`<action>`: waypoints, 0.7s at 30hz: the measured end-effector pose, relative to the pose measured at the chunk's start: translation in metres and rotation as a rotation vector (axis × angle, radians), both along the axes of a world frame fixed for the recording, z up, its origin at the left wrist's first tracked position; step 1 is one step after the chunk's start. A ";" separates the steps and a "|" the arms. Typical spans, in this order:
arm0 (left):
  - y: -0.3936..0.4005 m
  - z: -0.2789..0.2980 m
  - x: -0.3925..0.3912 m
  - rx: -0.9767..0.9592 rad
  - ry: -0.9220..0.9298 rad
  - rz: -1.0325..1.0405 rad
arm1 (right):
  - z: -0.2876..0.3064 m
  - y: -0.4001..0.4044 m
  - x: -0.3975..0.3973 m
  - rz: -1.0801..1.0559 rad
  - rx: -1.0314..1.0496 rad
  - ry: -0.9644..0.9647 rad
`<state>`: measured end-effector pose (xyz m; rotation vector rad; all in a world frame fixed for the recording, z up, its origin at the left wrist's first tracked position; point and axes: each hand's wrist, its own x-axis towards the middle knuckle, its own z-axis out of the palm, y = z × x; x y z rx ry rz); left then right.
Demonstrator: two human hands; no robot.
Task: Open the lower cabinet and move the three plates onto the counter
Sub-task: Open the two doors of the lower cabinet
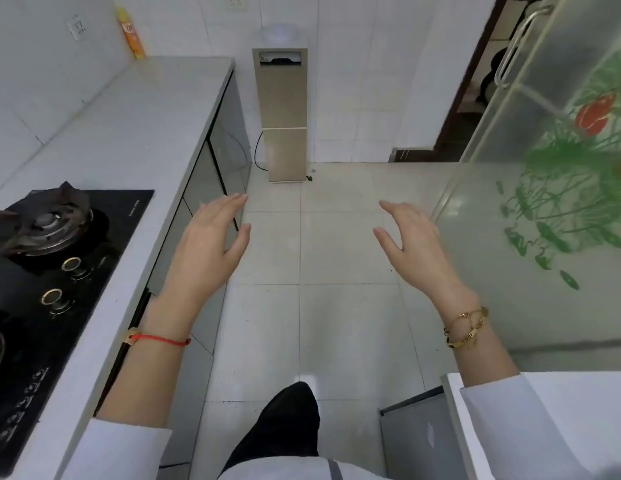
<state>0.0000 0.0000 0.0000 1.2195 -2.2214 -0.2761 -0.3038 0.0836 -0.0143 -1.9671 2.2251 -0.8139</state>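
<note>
The pale grey counter (136,109) runs along the left. Below it the lower cabinet doors (201,178) are grey with dark frames and look shut. No plates are visible. My left hand (207,244) is held out over the floor beside the cabinet fronts, fingers spread, holding nothing. My right hand (414,244) is raised level with it further right, also spread and empty. Both palms face inward.
A black gas hob (52,265) is set into the near counter. An orange bottle (132,32) stands at the counter's far end. A water dispenser (281,112) stands against the back wall. A frosted glass door (544,168) with a plant print is on the right.
</note>
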 end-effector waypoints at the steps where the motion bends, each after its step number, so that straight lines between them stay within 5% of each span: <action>1: -0.005 -0.003 -0.003 -0.007 0.003 0.001 | -0.002 -0.004 -0.003 -0.002 -0.011 -0.008; 21: -0.275 -0.024 -0.152 0.053 -0.023 -0.031 | -0.012 -0.257 -0.148 -0.075 0.070 -0.032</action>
